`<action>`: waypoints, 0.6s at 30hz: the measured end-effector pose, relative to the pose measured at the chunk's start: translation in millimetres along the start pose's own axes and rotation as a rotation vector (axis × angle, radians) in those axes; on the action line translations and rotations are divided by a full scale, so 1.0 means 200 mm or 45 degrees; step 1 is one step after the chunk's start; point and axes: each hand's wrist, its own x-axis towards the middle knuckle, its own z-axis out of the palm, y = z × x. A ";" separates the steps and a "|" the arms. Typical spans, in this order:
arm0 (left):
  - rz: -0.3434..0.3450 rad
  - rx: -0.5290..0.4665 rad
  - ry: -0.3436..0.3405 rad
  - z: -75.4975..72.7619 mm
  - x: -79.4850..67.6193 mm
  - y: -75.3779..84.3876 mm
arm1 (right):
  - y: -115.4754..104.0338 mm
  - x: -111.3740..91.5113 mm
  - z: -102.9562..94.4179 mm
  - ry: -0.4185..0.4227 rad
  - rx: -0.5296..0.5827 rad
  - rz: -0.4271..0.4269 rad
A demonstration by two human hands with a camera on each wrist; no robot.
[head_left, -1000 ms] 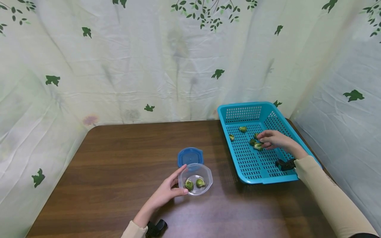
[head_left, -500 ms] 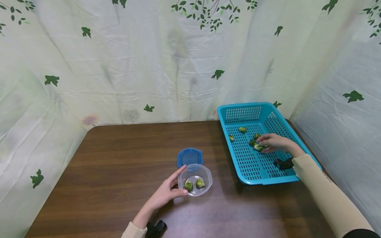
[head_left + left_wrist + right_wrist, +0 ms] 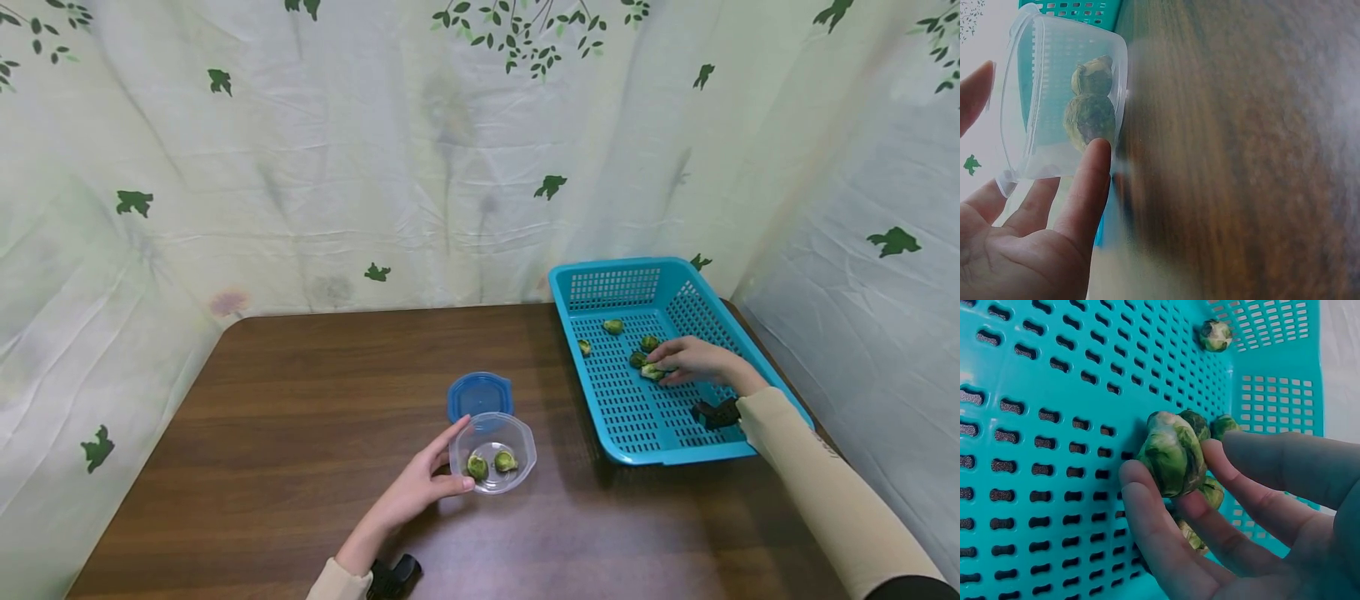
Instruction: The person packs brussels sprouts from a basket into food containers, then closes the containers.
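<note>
Basket [image 3: 622,421] and tub [image 3: 522,437] layout
Right hand [image 3: 697,360] pinches one sprout [image 3: 1172,453], other sprouts [image 3: 613,327] close by; left hand [image 3: 420,483] grips tub; lid [image 3: 478,395] lies behind tub; basket wall [image 3: 587,400] between hands

Head view evenly lit, the curtain [image 3: 315,167] bright, soft shadow left of the basket [image 3: 675,456], a sheen on the table [image 3: 300,417] at lower centre; left wrist view hazy, the table blurred, glare whitening the right edge; right wrist view sharper, dimmer, bluish

Beige sleeves [image 3: 832,500] (black shows farther up the right) meet black wrist cameras [image 3: 718,414].
</note>
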 end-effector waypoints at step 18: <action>0.014 0.056 0.009 0.00 0.00 0.01 | -0.01 0.00 -0.01 0.095 -0.013 -0.080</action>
